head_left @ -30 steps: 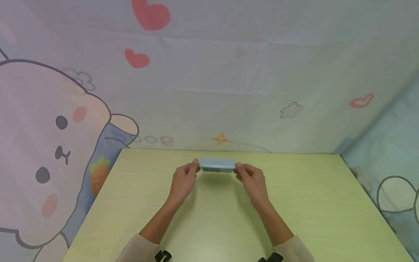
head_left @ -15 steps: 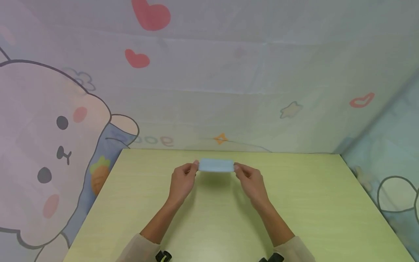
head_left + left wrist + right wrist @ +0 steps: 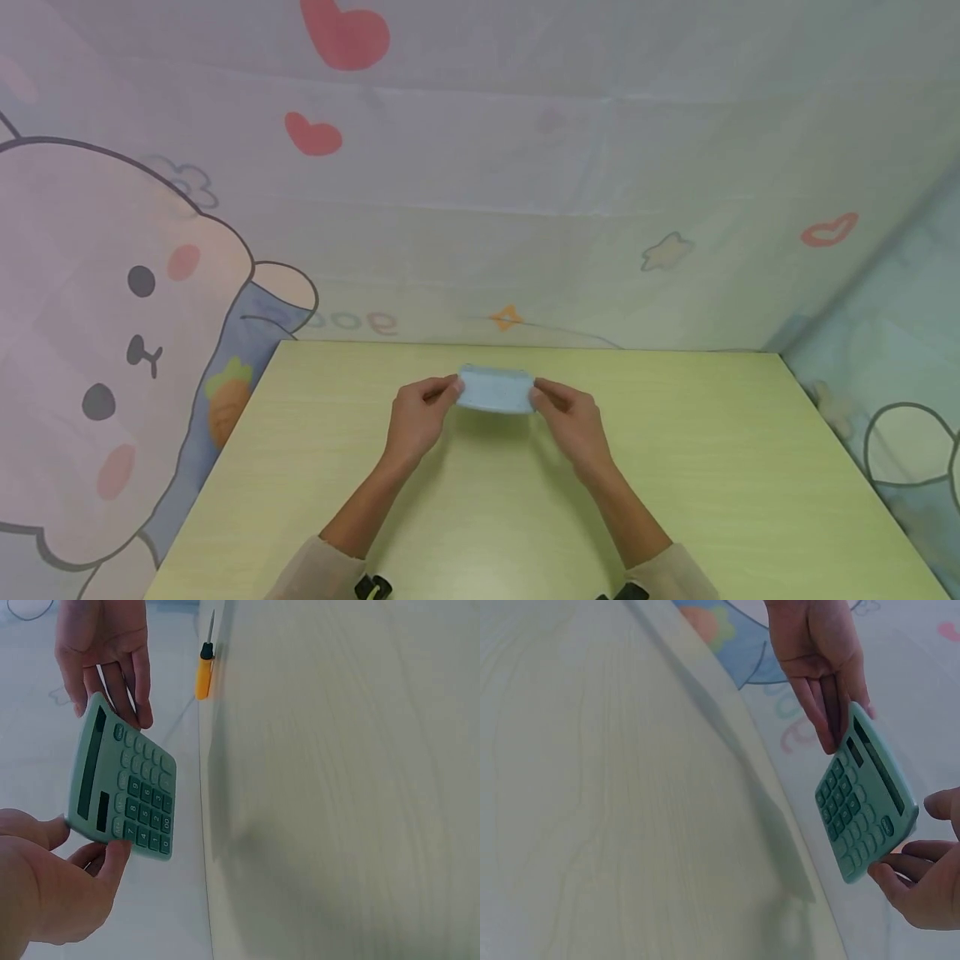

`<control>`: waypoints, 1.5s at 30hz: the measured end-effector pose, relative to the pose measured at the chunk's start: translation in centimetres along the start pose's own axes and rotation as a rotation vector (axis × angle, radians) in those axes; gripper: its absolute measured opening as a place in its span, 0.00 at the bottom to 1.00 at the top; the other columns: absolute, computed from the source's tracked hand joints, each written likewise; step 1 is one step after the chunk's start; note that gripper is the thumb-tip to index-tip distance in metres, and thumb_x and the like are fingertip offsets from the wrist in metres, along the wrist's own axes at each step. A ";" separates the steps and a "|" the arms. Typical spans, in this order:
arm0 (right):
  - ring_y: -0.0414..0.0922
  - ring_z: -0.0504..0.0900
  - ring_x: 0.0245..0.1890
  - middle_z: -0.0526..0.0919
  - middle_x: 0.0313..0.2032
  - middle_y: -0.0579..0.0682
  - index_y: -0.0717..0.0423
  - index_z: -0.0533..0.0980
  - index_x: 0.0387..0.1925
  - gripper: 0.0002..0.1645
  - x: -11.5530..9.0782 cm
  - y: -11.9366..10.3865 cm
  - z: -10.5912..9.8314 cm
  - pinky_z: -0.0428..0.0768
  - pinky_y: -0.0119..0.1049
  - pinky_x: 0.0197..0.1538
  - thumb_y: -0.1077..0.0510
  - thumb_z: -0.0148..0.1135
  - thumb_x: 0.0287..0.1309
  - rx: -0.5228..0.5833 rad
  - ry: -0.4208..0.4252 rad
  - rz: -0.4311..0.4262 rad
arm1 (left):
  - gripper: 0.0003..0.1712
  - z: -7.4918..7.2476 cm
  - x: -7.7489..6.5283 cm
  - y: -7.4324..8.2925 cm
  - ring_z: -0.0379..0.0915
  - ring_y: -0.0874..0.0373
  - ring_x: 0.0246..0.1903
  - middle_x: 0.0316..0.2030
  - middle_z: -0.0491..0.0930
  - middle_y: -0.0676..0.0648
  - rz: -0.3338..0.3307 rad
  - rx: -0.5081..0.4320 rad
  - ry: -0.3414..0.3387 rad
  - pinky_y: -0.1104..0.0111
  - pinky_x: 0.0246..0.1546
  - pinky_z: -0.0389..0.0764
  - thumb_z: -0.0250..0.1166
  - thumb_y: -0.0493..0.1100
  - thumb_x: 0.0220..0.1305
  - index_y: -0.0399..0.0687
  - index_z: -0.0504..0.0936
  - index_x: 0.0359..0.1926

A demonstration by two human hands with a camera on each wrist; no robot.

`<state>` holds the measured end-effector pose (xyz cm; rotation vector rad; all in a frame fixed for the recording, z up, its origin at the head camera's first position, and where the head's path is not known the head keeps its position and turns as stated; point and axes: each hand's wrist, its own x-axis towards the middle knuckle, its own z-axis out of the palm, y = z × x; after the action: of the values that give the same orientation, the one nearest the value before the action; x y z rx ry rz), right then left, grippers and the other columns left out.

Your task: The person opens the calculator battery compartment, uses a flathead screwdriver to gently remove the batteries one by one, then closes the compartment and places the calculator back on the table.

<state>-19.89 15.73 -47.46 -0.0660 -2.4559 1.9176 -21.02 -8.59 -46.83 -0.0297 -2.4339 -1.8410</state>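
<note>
A pale blue-green calculator is held up over the table between both hands, tilted so that its plain back faces the head view. Its keys and dark display strip show in both wrist views. At one short end, my left hand pinches it; in the left wrist view the left fingertips lie at the key-side edge. My right hand holds the opposite end, and the right wrist view has the right fingertips at its corner. The calculator hides some of the fingers behind it.
A pale yellow-green table spreads beneath the hands. Behind it hangs a printed cloth backdrop with hearts and a cartoon animal. The left wrist view has a screwdriver with an orange handle at the table edge.
The calculator has tipped, so more of its back faces the head view and its near edge sits lower. Both hands have turned with it and come slightly closer together.
</note>
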 end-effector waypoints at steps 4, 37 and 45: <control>0.52 0.82 0.64 0.85 0.62 0.53 0.57 0.82 0.64 0.25 -0.1 0.1 0.3 0.80 0.52 0.64 0.50 0.68 0.72 -0.003 0.023 -0.011 | 0.17 0.1 -0.1 -0.1 0.86 0.49 0.53 0.52 0.89 0.42 -0.002 0.015 0.002 0.55 0.55 0.84 0.70 0.43 0.74 0.38 0.88 0.58; 0.52 0.86 0.52 0.85 0.57 0.65 0.69 0.80 0.62 0.25 -0.1 0.6 0.6 0.85 0.40 0.53 0.65 0.70 0.65 0.127 -0.008 0.066 | 0.39 -0.3 -1.0 -1.1 0.76 0.41 0.65 0.66 0.77 0.37 -0.151 0.115 -0.244 0.51 0.58 0.81 0.71 0.34 0.68 0.31 0.68 0.76; 0.55 0.84 0.57 0.84 0.60 0.62 0.68 0.79 0.64 0.26 -0.1 1.1 1.0 0.85 0.45 0.55 0.66 0.68 0.66 0.046 -0.036 0.071 | 0.33 0.3 -0.9 -1.5 0.78 0.41 0.62 0.61 0.81 0.36 -0.118 0.186 -0.183 0.51 0.58 0.81 0.67 0.41 0.74 0.29 0.71 0.73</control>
<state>-19.82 15.03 -48.80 -0.1204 -2.4627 2.0208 -20.23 -8.72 -48.44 -0.0441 -2.7799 -1.7173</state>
